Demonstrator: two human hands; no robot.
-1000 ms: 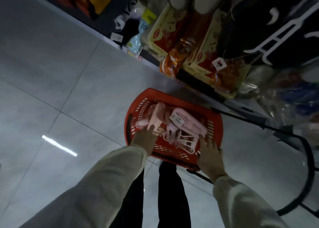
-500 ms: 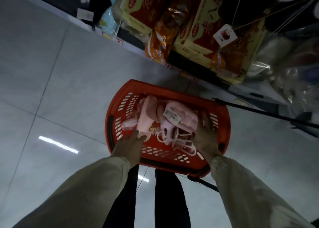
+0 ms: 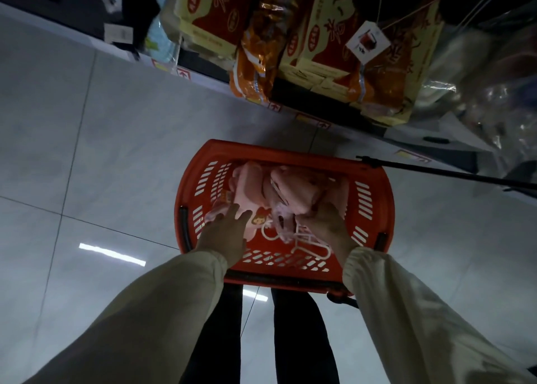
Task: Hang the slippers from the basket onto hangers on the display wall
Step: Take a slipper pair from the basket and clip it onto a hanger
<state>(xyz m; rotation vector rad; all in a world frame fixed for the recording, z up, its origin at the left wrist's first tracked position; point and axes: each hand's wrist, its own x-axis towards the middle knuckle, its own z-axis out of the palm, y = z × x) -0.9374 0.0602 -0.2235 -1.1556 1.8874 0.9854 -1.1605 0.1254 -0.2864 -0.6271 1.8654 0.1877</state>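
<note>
A red plastic basket point(image 3: 374, 197) stands on the grey tiled floor in front of my legs. Pink slippers point(image 3: 293, 189) lie piled inside it, with white plastic hangers point(image 3: 308, 242) at the near side. My left hand point(image 3: 225, 234) reaches into the basket with fingers spread, its fingertips on a pink slipper at the left. My right hand point(image 3: 328, 224) is inside the basket on the right, fingers curled into the pink slippers; its fingertips are hidden in the pile.
A low shelf with yellow-red boxes point(image 3: 328, 29) and orange packets point(image 3: 255, 61) runs behind the basket. A black rod point(image 3: 441, 174) lies across the floor at the right. A white tag point(image 3: 367, 42) hangs on strings above. Grey floor tiles point(image 3: 87, 166) stretch to the left.
Both hands have gone deeper into the basket. The right hand has curled into the slipper pile, and the left hand has moved forward onto a slipper. The view has tilted closer.
</note>
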